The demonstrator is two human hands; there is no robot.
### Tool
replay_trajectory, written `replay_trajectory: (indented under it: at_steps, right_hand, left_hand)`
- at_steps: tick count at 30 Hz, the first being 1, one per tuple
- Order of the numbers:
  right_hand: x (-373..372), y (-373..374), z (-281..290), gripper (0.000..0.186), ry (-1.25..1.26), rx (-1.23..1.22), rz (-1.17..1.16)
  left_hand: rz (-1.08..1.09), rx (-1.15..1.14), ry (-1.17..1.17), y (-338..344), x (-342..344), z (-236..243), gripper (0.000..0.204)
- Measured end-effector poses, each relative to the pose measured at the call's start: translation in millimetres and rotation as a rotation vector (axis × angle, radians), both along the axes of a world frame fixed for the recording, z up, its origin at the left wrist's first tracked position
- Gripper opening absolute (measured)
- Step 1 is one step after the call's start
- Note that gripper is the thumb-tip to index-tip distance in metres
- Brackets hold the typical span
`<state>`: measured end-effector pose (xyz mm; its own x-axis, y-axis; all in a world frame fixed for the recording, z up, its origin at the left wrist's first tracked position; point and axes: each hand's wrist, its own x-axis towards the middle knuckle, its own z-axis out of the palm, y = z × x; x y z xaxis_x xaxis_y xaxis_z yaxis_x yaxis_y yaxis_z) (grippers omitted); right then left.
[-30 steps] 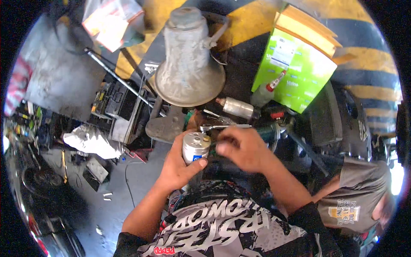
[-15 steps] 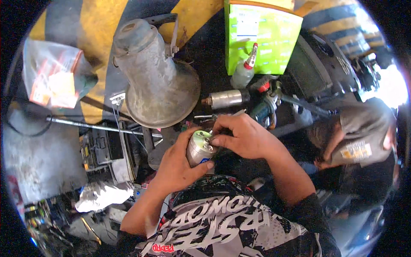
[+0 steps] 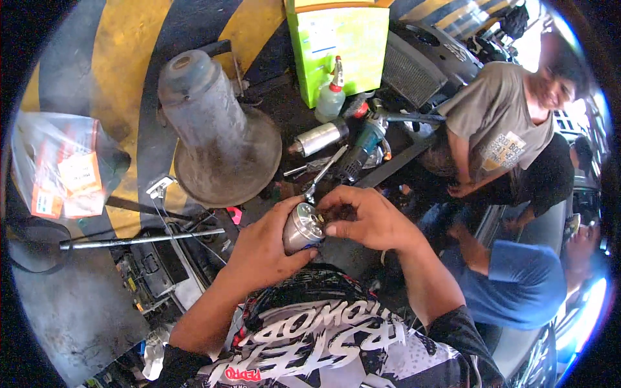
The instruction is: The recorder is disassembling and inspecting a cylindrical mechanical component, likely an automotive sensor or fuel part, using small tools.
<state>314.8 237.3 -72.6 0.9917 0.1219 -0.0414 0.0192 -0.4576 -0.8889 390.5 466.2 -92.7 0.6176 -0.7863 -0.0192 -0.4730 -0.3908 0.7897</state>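
Observation:
My left hand (image 3: 262,249) grips a small silver metal cylinder (image 3: 299,227) from below and the left. My right hand (image 3: 365,216) rests its fingers on the cylinder's top end, thumb against its side. Both hands meet just above my printed black shirt. What sits on the cylinder's top is hidden by my fingers.
A large grey metal cone (image 3: 210,129) stands ahead on the yellow-and-black floor. A second silver cylinder (image 3: 320,137), a spray bottle (image 3: 331,97), a teal power tool (image 3: 365,143) and a green box (image 3: 336,42) lie beyond. A long rod (image 3: 139,239) lies left. Two people (image 3: 501,139) sit right.
The view has swung left, so the cone and the green box shifted right in the picture and two people came into sight. My hands keep the same hold on the cylinder.

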Motion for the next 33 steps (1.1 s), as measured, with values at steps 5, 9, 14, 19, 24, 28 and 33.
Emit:
replay_trajectory:
  at_steps: [5,9,14,19,24,28,33]
  right_hand:
    - [-22.6,-18.7,-19.9,0.028,-0.089,-0.033,-0.061]
    - [-39.6,-21.9,-19.4,0.022,0.030,0.061,-0.202]
    - [-60.4,-24.2,-40.9,0.022,-0.117,0.019,-0.260]
    - [-72.5,6.1,-29.8,0.017,0.086,0.143,-0.432]
    - [-74.5,38.2,-50.4,0.020,0.040,0.015,-0.513]
    - [-67.2,66.5,-48.2,0.019,-0.152,-0.113,-0.479]
    - [-59.6,92.5,-48.6,0.021,0.086,0.022,-0.623]
  left_hand:
    - [-0.036,0.047,-0.023,-24.9,-11.6,-6.0,0.087]
    - [-0.071,0.055,-0.075,-38.9,-17.0,-4.6,0.083]
    - [-0.227,0.013,-0.139,-50.2,-14.5,-12.0,0.081]
    - [-0.357,0.055,-0.148,-38.9,0.2,-15.8,0.080]
    - [-0.493,0.059,-0.158,-23.2,20.3,-23.9,0.082]
    - [-0.565,0.078,-0.136,-4.3,36.9,-30.7,0.084]
    - [-0.620,0.013,-0.154,9.4,54.2,-39.8,0.082]
